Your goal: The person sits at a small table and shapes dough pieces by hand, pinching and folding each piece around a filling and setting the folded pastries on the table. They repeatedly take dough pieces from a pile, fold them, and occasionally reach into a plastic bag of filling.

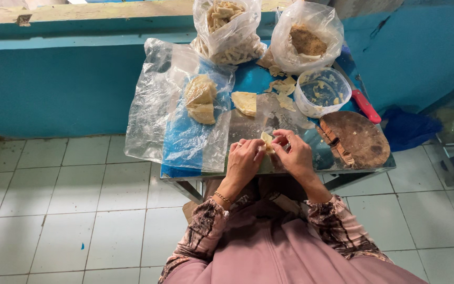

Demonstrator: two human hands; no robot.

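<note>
At table's near edge: dough piece [267,141] pinched between left hand [245,160] and right hand [295,153], fingers closed on it. Just beyond: cut wedge [245,102], plastic tub [321,92]; round wooden board [357,139] to the right.

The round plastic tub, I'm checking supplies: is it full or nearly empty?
Nearly empty: the tub shows only scattered scraps on its bottom.

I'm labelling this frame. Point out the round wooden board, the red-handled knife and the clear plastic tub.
Round wooden board [361,138], head view, middle of its top face.
Red-handled knife [366,107], head view, on the red handle.
Clear plastic tub [311,108], head view, near side wall.
</note>
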